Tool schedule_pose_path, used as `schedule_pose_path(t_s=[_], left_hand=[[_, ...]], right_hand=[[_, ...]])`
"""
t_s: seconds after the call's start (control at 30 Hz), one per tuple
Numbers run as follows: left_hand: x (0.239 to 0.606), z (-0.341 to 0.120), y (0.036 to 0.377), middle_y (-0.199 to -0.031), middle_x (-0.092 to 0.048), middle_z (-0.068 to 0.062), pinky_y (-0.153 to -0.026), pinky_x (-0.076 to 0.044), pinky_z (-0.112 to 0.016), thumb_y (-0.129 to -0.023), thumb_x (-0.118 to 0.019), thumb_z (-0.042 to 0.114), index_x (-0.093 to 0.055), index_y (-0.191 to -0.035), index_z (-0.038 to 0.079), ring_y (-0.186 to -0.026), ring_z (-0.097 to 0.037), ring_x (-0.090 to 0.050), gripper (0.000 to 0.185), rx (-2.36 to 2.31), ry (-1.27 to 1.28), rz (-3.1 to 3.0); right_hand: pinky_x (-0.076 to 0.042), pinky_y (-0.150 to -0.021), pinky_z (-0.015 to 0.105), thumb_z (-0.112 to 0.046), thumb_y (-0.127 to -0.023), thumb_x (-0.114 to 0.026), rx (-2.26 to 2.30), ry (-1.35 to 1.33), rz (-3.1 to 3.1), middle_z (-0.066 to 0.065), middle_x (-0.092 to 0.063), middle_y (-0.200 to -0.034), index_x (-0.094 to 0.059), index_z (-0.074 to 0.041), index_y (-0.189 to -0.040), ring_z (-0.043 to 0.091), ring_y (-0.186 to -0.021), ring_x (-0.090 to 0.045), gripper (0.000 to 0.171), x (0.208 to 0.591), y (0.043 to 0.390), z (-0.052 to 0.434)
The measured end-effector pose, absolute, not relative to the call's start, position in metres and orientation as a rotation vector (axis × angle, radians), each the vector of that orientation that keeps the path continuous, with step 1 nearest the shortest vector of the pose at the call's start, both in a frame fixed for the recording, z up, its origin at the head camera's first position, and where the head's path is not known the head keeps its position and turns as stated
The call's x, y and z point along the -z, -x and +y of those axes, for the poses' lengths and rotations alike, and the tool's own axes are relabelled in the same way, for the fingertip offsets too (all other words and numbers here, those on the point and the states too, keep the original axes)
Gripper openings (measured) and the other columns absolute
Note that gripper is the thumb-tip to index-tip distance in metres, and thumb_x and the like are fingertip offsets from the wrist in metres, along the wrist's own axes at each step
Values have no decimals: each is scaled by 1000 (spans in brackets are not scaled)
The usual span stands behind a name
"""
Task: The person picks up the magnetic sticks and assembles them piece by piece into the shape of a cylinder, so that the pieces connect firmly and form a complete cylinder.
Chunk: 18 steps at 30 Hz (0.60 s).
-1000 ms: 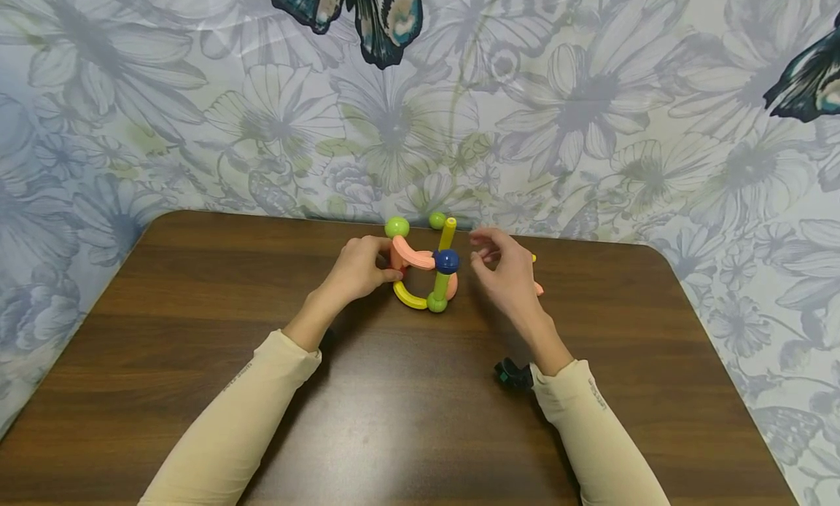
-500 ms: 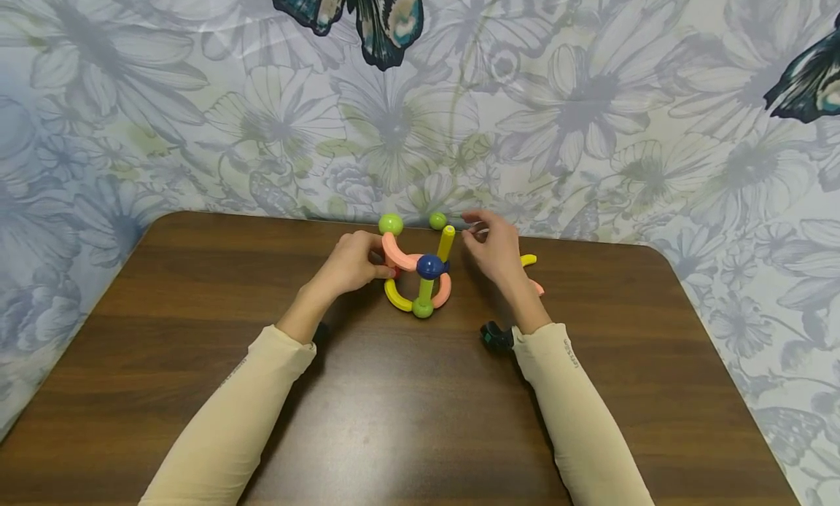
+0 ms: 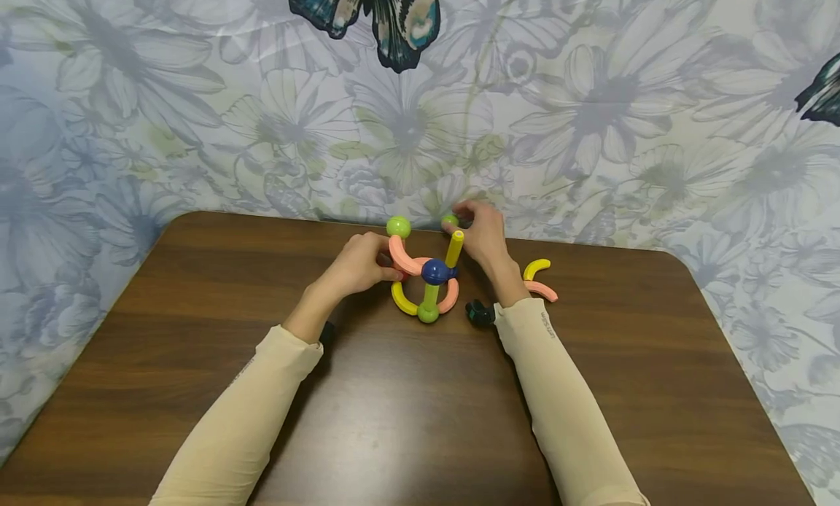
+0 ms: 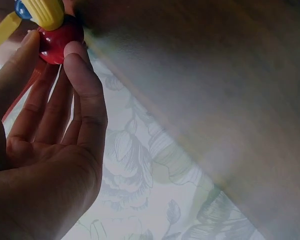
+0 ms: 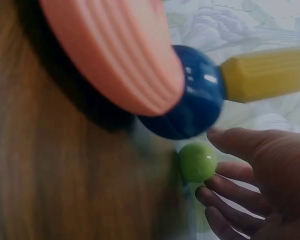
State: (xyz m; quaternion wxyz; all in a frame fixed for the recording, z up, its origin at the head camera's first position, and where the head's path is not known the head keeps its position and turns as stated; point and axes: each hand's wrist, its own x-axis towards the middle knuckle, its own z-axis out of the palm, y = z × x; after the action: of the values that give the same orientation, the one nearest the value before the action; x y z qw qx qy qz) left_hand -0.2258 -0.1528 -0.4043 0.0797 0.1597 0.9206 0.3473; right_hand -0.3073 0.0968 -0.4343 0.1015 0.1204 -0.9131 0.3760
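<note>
My left grip (image 3: 357, 264) pinches the red ball (image 4: 57, 45) at the left of the toy (image 3: 435, 272), toward the far side of the brown bench (image 3: 367, 418). My right grip (image 3: 483, 232), fingers loosely parted, is at a green ball (image 5: 197, 162) before the flowered wall (image 3: 262, 127).

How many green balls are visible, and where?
3: the upper ball, on the toy by the left hand; the lower ball, at the toy's near bottom; the far ball, near the right hand. Others may be hidden.
</note>
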Motion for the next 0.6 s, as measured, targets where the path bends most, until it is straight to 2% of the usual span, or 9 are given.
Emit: schedule_pose_path(t_s=[0.13,0.27,0.43,0.6], left_hand=[[405,-151,226,-101,-80,-6,-80,-53,-38,-85,-90,17,-77,-103,13,-93,-25,-72,23,-1048,-480,2755],[405,-151,226,-99,-80,-5,-79,-53,-37,-85,-90,18,-77,-103,13,-94,-25,-72,23,-1049,-490,2761],[405,-153,225,-101,-80,-4,-82,-54,-39,-85,-90,19,-77,-103,14,-97,-25,-73,23,-1043,-499,2757],[405,-154,225,-103,-80,-5,-83,-54,-39,-86,-90,19,-77,-105,14,-99,-25,-73,23,-1035,-497,2752]], right_hand=[[-56,-91,45,-22,-88,-88,-1098,-322,-2677,14,-77,-102,-76,-3,-110,31,-95,-72,32,437,310,95],[-59,-86,44,-16,-86,-88,-1144,-340,-2640,16,-76,-100,-75,0,-107,31,-91,-74,30,443,313,96],[-61,-89,41,-13,-87,-85,-1301,-330,-2614,19,-75,-106,-74,1,-110,32,-96,-75,29,446,312,100],[-61,-92,40,-14,-91,-83,-1498,-285,-2546,18,-73,-112,-74,-1,-115,32,-102,-74,29,427,297,109]])
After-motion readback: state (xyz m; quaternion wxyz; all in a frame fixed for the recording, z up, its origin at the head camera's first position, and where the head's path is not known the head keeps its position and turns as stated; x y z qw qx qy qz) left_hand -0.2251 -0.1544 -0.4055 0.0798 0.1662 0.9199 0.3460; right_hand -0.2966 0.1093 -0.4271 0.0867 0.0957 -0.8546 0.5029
